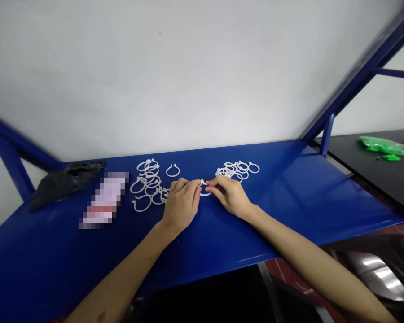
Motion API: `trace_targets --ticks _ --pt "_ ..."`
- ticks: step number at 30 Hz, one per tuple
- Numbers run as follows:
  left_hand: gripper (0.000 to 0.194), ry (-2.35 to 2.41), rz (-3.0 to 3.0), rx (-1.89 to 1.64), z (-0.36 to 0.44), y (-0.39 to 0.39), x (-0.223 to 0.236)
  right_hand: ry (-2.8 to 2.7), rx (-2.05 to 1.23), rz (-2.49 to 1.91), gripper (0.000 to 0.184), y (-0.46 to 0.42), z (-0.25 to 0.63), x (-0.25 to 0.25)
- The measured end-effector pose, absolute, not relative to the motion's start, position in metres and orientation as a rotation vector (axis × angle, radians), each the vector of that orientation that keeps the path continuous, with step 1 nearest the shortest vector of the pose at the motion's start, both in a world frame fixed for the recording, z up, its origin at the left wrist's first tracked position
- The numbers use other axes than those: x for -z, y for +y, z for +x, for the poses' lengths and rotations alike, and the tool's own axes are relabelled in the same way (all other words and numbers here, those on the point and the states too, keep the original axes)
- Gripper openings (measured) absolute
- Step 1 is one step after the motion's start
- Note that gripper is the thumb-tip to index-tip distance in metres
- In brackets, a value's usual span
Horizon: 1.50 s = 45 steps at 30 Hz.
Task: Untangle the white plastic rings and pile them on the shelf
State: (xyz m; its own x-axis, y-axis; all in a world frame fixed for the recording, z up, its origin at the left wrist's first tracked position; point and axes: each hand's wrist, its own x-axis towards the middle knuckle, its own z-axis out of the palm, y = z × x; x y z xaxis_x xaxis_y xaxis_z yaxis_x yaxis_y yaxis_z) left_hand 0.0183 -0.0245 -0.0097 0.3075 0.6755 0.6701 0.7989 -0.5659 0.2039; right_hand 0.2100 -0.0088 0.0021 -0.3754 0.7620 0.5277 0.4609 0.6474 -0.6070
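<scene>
Between my two hands, just above or on the blue table, is a white plastic ring (pixel 205 194) with small knobbed ends. My left hand (pixel 182 202) pinches its left side, and the fingers of my right hand (pixel 231 194) close on its right side near the ends. Left of my left hand lies a loose spread of similar white rings (pixel 143 204), partly covered by that hand. One single open ring (pixel 173 171) rests apart behind it. Beyond my right hand is a heap of more white rings (pixel 241 168), overlapping one another.
The blue table (pixel 215 251) meets a pale wall (pixel 188 80) at the back. At its left lie a black plastic bag (pixel 60 181) and a blurred-out pinkish item (pixel 106 197). On a black table (pixel 363 166) to the right sits a clear bag with green pieces (pixel 384 146).
</scene>
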Motion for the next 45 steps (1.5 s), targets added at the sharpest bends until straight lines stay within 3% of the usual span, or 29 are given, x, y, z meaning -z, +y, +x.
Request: trace_targets --ticks 12,20,31,38,45 --pt "0.018 -1.208 -2.402 0.988 0.017 -0.035 0.002 -2.196 -0.281 -0.856 0.027 -0.021 0.207 -0.002" --pt "0.021 -1.275 -2.515 0.913 0.018 -0.026 0.001 -2.206 -0.127 -1.024 0.022 -0.006 0.214 -0.009" --pt "0.042 -1.93 -2.024 0.664 -0.055 0.019 0.014 -2.038 0.294 -1.441 0.022 0.028 0.253 -0.002" --pt "0.023 -1.915 -2.019 0.612 -0.064 0.016 0.012 -1.982 0.287 -1.403 0.026 0.027 0.252 -0.001" --pt "0.015 -1.681 -2.072 1.033 -0.038 0.009 -0.003 -2.026 0.066 -1.278 0.026 0.019 0.241 -0.001"
